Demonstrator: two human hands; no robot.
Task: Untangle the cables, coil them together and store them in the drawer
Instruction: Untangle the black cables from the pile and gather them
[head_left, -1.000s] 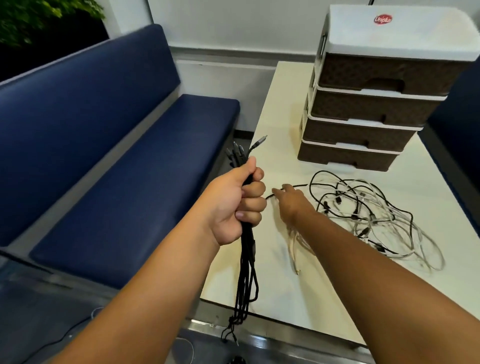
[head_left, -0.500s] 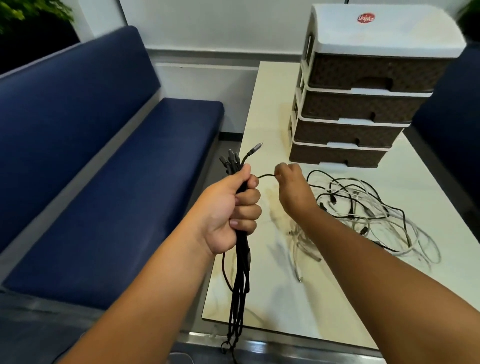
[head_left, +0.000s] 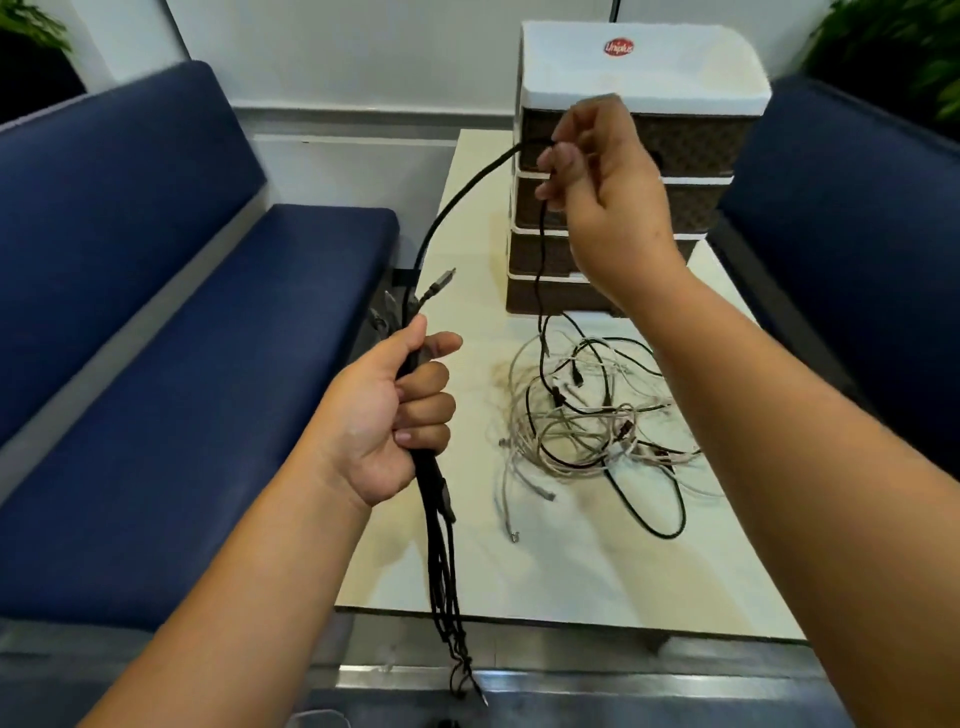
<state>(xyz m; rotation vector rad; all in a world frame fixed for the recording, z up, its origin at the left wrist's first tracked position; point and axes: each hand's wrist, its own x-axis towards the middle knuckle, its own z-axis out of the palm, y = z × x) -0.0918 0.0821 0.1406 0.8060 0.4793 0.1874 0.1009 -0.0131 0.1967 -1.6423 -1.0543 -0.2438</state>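
My left hand (head_left: 395, 410) grips a bundle of black cables (head_left: 441, 551) upright off the table's left edge; plug ends stick out above the fist and the tails hang below the table edge. My right hand (head_left: 597, 176) is raised in front of the drawer unit and pinches one black cable (head_left: 457, 202). That cable arcs from the left-hand bundle up to my right fingers, then drops into a tangle of white and black cables (head_left: 582, 421) lying on the table. The drawer unit (head_left: 691, 140) has several brown drawers, all closed.
The white table (head_left: 545, 577) stands between two blue benches, one at the left (head_left: 171, 374) and one at the right (head_left: 852, 218). The drawer unit stands at the table's far end. Green plants show in both top corners.
My right hand rose from table height to in front of the top drawers, pulling the black cable up out of the tangle. The left hand kept its grip on the bundle.
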